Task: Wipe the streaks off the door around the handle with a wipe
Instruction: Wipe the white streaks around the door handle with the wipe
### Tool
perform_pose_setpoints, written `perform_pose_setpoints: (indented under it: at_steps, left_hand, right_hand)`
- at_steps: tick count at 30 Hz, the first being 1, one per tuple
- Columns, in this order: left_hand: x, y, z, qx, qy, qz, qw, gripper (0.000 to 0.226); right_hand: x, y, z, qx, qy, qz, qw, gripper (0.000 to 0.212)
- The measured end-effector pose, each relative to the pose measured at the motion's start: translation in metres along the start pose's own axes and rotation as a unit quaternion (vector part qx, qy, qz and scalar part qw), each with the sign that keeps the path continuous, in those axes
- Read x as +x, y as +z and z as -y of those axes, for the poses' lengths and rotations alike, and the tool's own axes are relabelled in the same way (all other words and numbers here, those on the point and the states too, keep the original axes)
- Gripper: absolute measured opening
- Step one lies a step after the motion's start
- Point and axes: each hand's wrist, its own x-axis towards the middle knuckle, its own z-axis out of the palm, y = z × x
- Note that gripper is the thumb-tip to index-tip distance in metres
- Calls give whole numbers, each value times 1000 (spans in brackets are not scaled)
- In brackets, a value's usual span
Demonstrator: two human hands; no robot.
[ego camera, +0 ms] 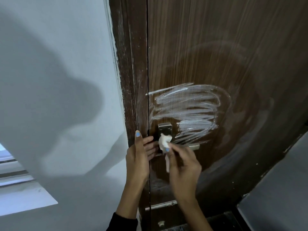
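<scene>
The brown door (216,47) carries white streaks (185,107) running 9-to-3 o'clock, at 12 to 2 o'clock from the handle (195,146), whose lever points to 3 o'clock. The left hand (140,155) rests on the door's edge, fingers straight. The right hand (181,164) pinches the crumpled wipe (164,141) against the handle plate, a tail hanging to 6 o'clock.

The right hand (181,161) holds the wipe (164,142) against the handle (193,146), its plate (165,129) just above. The streaks (186,107) lie above and right. The left hand (140,155) rests left, seemingly on the door (216,47) edge.
</scene>
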Motion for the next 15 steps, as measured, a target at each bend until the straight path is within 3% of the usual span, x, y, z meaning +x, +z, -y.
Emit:
perform_pose_setpoints:
  at_steps: [2,4,6,9,11,15]
  left_hand:
    - [-1,-1,-6,47,81,-36,995,57]
    - [-4,-1,-16,146,226,-83,960,40]
    - [-3,-1,-27,235,366,-112,894,30]
    - [12,0,-44,312,511,-133,790,39]
    - [27,4,-63,353,546,-170,740,43]
    - [61,11,-95,425,544,-246,681,51]
  right_hand:
    - [25,-5,10,57,27,-56,996,27]
    - [51,-6,21,131,44,-83,987,24]
    - [75,-5,31,167,48,-114,978,25]
    - [103,-4,42,131,-15,-177,975,22]
    - [119,-1,46,116,-54,-201,971,18]
    - [141,8,47,62,-136,-218,964,17]
